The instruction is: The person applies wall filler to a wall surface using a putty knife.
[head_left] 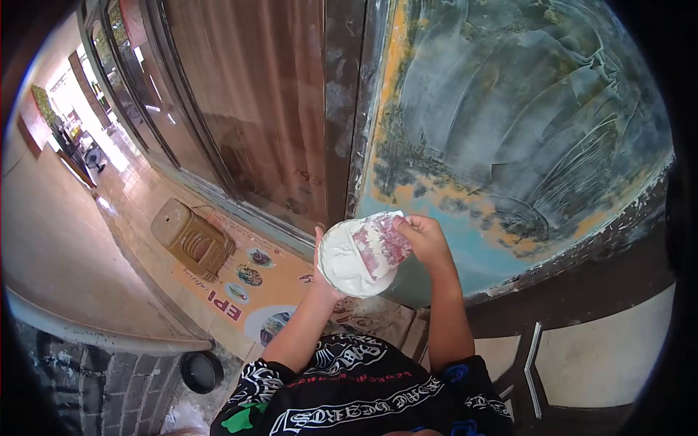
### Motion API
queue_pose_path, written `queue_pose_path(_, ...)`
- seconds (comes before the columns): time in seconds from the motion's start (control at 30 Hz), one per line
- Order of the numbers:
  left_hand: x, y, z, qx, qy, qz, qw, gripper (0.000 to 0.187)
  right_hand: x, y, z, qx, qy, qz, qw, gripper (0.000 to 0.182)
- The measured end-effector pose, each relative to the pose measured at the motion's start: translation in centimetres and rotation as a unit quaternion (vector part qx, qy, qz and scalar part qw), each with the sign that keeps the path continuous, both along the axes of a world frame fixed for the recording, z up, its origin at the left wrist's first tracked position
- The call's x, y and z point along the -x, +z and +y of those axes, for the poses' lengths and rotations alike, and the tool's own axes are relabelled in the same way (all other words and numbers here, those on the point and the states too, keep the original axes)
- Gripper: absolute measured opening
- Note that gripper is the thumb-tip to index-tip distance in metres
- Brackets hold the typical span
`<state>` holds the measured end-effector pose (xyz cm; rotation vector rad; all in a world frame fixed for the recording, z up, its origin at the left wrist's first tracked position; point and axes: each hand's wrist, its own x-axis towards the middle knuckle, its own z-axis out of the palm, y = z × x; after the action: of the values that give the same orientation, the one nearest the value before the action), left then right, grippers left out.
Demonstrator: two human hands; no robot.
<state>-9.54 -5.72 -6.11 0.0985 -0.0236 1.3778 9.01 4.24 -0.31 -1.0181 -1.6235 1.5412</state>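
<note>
My left hand [325, 288] supports a round, shallow bowl [363, 295] from below and at its left side, the thumb up by the rim. Thick white putty [339, 260] fills the bowl, its surface ridged. Between thumb and fingers, my right hand [427, 241] pinches the right edge of a flat, reddish, putty-smeared scraper [379, 247]. The scraper lies tilted over the bowl's right half, and its lower edge overlaps the putty. Ahead on the right stands a painted wall panel [509, 123] with whitish, streaky smears over dark green, orange and blue paint.
A brown plastic stool [190, 234] stands left on a printed orange banner [280, 280] spread over the tiles. A dark round basin [201, 371] sits lower left by a grey block wall [109, 378]. Framed glass with a brown curtain [254, 94] adjoins the panel. A fan [94, 158] stands farther off.
</note>
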Motion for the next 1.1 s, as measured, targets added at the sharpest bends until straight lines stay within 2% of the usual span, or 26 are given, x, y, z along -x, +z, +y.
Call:
queue_pose_path(0.07, 0.6, -0.2, -0.1, -0.010, -0.012, -0.014, 1.000, 0.088, 0.9, -0.2, -0.6, 0.012, -0.010, 0.037, 0.999, 0.020)
queue_pose_path(0.13, 1.0, -0.6, 0.0, 0.008, -0.002, 0.002, 1.000, 0.092, 1.6, -0.6, -1.0, -0.032, -0.018, -0.040, 0.999, 0.020)
queue_pose_path(0.17, 1.3, -0.7, 0.0, 0.005, -0.003, -0.001, 1.000, 0.092, 1.7, -0.5, -1.2, -0.033, -0.020, -0.039, 0.998, 0.020)
queue_pose_path(0.37, 2.2, -0.8, 0.0, -0.005, -0.021, -0.004, 1.000, 0.090, 2.6, 0.4, -1.9, -0.002, -0.049, 0.012, 0.999, 0.020)
queue_pose_path(0.43, 2.4, -0.4, -0.2, 0.004, -0.024, -0.009, 1.000, 0.091, 3.0, 0.6, -2.2, -0.078, -0.050, -0.079, 0.993, 0.020)
queue_pose_path(0.47, 2.6, -0.1, -0.3, 0.002, -0.025, -0.008, 1.000, 0.091, 2.8, 0.4, -1.9, -0.079, -0.051, -0.078, 0.992, 0.020)
queue_pose_path(0.53, 2.8, 0.6, -0.4, -0.002, -0.035, 0.011, 0.999, 0.092, 2.4, 0.2, -1.2, -0.035, -0.055, 0.011, 0.998, 0.020)
queue_pose_path(0.67, 2.8, 0.0, 0.0, 0.015, -0.037, 0.025, 0.999, 0.092, 3.0, 1.2, -2.3, -0.011, -0.064, 0.046, 0.997, 0.020)
queue_pose_path(0.73, 2.7, -0.2, 0.1, -0.021, -0.048, -0.006, 0.999, 0.091, 3.0, 1.0, -2.5, -0.058, -0.052, -0.063, 0.995, 0.021)
queue_pose_path(0.9, 2.6, -0.1, -0.2, -0.006, -0.047, 0.009, 0.999, 0.088, 2.8, 1.8, -2.4, -0.037, -0.062, 0.002, 0.997, 0.022)
queue_pose_path(1.03, 2.4, -0.3, 0.1, -0.013, -0.056, 0.003, 0.998, 0.089, 3.3, 2.6, -2.9, -0.066, -0.040, -0.083, 0.994, 0.023)
queue_pose_path(1.1, 2.7, 0.0, 0.0, -0.005, -0.046, 0.024, 0.999, 0.090, 3.0, 1.9, -1.9, -0.062, -0.036, -0.056, 0.996, 0.025)
